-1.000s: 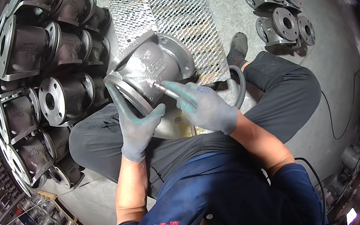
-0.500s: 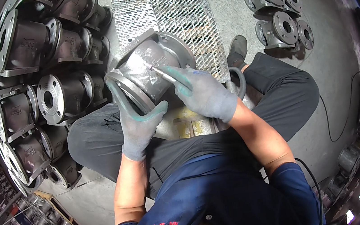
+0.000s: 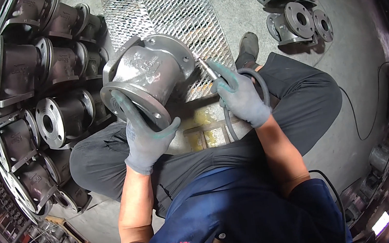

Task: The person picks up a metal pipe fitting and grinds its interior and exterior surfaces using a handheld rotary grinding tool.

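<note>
Concrete floor (image 3: 259, 19) — grating (image 3: 160, 13), flanged castings (image 3: 296, 14)

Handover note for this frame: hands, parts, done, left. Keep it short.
Left hand: gloved, grip on the near flange of the valve body, holding it tilted over the lap.
Right hand: gloved, grip on the grinder; its tip sits at the body's far flange, and its hose loops behind the hand.
Parts: body held above the mesh grate; stacked castings on the left, four more top right.
Done: cannot tell from surface.
Left: likely the rest of this body.
</note>
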Motion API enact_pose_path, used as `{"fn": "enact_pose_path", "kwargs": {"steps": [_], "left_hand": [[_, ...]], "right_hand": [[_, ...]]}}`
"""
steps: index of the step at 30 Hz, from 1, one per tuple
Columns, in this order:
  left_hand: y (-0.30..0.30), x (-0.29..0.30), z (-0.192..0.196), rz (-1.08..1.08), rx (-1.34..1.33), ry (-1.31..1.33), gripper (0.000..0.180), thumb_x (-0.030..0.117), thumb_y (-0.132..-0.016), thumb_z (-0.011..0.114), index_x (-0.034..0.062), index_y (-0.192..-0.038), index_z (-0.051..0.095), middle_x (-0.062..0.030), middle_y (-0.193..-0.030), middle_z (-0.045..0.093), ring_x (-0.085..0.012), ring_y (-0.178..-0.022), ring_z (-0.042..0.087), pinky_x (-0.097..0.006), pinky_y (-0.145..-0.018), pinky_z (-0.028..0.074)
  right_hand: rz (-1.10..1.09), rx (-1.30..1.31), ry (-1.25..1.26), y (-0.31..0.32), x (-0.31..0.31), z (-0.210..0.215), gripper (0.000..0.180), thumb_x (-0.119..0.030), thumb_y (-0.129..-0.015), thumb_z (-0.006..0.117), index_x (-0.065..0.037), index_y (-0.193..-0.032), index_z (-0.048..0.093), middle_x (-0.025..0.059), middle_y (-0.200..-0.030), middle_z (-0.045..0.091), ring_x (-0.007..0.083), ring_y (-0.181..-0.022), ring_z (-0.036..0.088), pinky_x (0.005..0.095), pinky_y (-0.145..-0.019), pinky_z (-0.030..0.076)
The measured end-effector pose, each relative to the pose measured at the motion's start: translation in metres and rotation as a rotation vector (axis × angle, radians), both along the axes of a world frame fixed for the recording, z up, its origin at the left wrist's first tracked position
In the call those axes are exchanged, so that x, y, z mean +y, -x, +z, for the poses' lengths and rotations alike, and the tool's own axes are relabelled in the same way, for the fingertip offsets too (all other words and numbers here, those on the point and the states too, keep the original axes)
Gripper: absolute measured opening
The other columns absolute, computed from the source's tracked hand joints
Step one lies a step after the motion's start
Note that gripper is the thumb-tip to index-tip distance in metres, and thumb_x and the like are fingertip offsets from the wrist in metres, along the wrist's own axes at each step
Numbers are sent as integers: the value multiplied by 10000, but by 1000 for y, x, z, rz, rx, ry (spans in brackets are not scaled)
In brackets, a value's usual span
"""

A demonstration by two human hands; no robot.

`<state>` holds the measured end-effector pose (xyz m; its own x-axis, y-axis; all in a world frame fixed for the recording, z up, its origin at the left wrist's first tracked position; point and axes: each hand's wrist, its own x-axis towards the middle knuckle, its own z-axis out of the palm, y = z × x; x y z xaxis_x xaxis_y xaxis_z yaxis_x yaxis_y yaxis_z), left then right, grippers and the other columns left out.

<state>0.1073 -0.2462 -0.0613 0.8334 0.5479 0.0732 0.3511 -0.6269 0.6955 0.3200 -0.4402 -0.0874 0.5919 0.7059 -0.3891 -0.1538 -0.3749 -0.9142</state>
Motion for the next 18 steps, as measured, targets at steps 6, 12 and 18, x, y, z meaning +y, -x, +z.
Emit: {"fn": "enact_pose_path", "kwargs": {"steps": [6,12,18], "left_hand": [[-32,7,15,157,-143,65,1375,190,-753,954,-64,-1761,54,-262,-1844,146,-314,-1718,121,-413,-1376,141],[-42,8,26,288,-179,255,1278,117,-788,945,-100,-1745,127,-246,-1785,310,-259,-1635,313,-383,-1339,249],[-52,-7,36,271,-169,321,1297,156,-778,975,-109,-1739,145,-240,-1788,300,-264,-1627,330,-387,-1335,264]], "right_hand": [[44,27,15,2,-1,-9,614,-39,-1068,551,-75,-1678,492,-10,-980,631,47,-735,534,221,-681,516],[92,111,61,11,-3,9,606,-45,-1078,542,-96,-1679,484,18,-1035,677,61,-763,560,243,-726,534],[151,-20,125,18,8,-13,618,-18,-1083,529,-144,-1685,482,62,-1060,693,99,-801,610,291,-769,566]]}}
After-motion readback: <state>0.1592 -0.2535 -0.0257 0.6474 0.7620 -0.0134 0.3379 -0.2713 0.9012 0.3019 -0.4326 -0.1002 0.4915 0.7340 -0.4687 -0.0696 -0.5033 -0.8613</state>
